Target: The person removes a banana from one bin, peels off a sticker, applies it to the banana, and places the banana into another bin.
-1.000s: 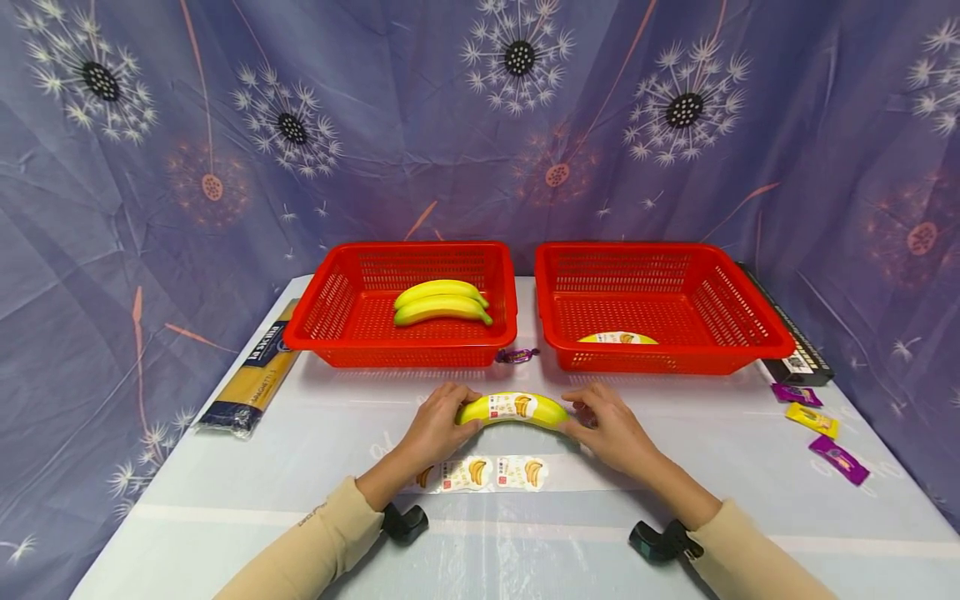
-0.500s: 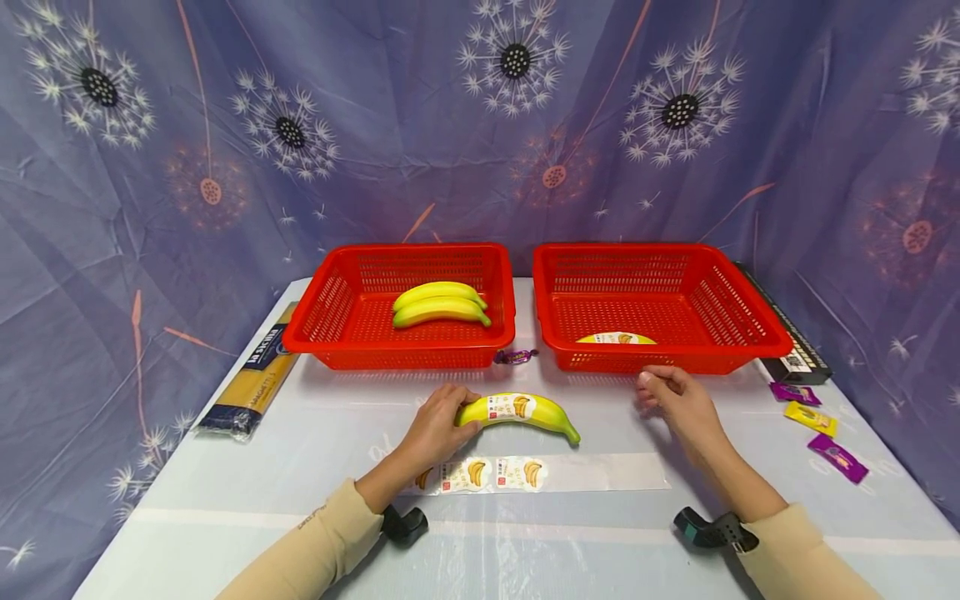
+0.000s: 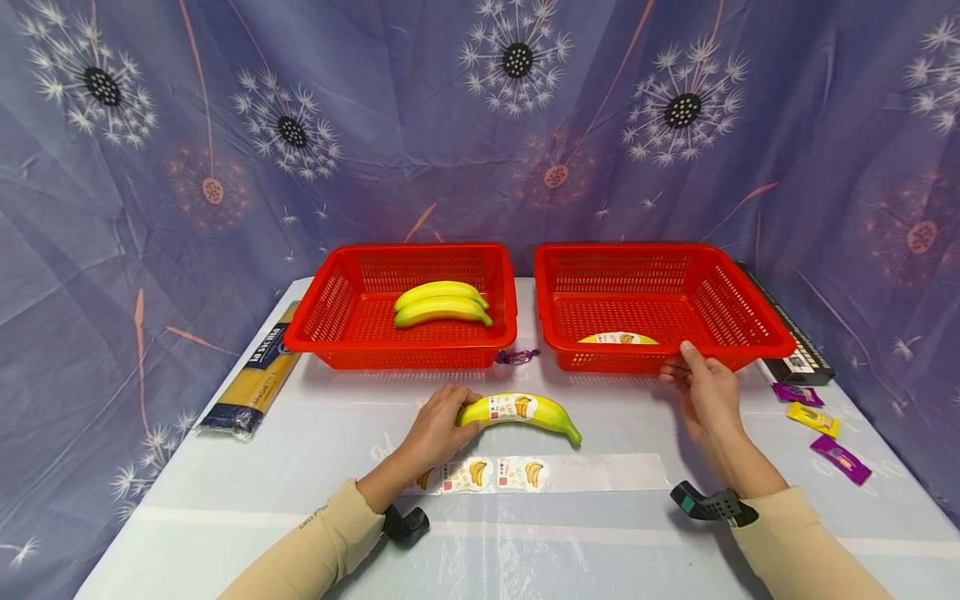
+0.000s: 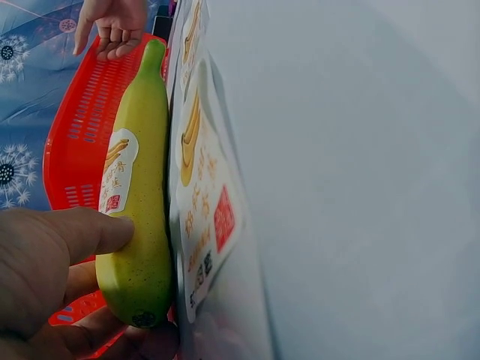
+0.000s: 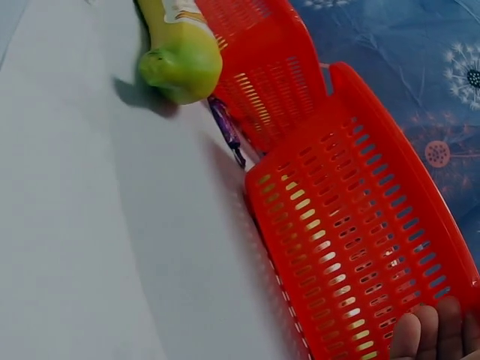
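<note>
Here the left hand (image 3: 437, 427) curls its fingers (image 4: 90, 234) round one end of the stickered banana (image 3: 519, 412), which lies on the desk (image 3: 300, 467) in front of the two baskets. The right hand (image 3: 708, 398) grips the near rim of the right red basket (image 3: 742, 312), thumb on top.

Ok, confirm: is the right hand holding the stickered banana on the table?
No, the right hand grips the right basket rim; only the left hand holds the banana.
</note>
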`<move>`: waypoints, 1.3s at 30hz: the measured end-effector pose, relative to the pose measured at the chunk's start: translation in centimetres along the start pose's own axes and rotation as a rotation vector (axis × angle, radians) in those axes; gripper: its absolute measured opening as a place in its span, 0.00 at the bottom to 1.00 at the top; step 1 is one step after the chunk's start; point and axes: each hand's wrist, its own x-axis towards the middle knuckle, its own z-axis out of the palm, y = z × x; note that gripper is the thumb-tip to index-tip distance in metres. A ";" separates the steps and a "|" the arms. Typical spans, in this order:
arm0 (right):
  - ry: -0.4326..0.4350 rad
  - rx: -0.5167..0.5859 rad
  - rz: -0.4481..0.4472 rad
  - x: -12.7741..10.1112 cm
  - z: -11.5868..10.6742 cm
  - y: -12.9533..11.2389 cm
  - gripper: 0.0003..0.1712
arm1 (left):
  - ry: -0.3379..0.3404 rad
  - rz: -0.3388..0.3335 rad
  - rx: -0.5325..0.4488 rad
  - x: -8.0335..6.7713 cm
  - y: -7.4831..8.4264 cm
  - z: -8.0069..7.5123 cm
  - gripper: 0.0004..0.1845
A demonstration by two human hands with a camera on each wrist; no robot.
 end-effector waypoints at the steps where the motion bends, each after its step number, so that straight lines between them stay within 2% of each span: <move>1: 0.011 0.018 -0.004 0.0 0.0 0.0 0.14 | 0.000 -0.001 0.000 0.0 0.0 0.0 0.15; 5: 0.032 0.053 -0.010 0.1 -0.1 -0.1 0.13 | -0.002 -0.004 -0.003 0.0 0.1 0.0 0.15; 14: 0.025 0.029 -0.026 0.3 -0.2 -0.1 0.13 | -0.007 -0.031 -0.009 0.2 0.0 -0.1 0.15; 18: 0.013 0.022 -0.036 0.4 -0.3 -0.1 0.11 | 0.000 -0.022 -0.011 0.3 0.5 -0.6 0.14; 22: 0.007 0.012 -0.043 0.4 -0.4 -0.1 0.10 | 0.013 0.008 -0.034 1.0 1.7 -1.6 0.15; 28: -0.010 0.013 -0.045 0.5 -0.5 -0.2 0.10 | 0.059 0.049 -0.079 3.4 4.3 -3.4 0.17; 32: -0.013 0.011 -0.039 0.5 -0.5 -0.1 0.09 | 0.094 0.073 -0.081 5.6 6.1 -4.0 0.18; 35: -0.009 0.002 -0.041 0.5 -0.5 -0.1 0.09 | 0.115 0.089 -0.083 7.4 7.4 -3.8 0.18; 39: -0.006 -0.003 -0.044 0.4 -0.6 -0.2 0.09 | 0.121 0.090 -0.086 10.0 8.7 -2.7 0.18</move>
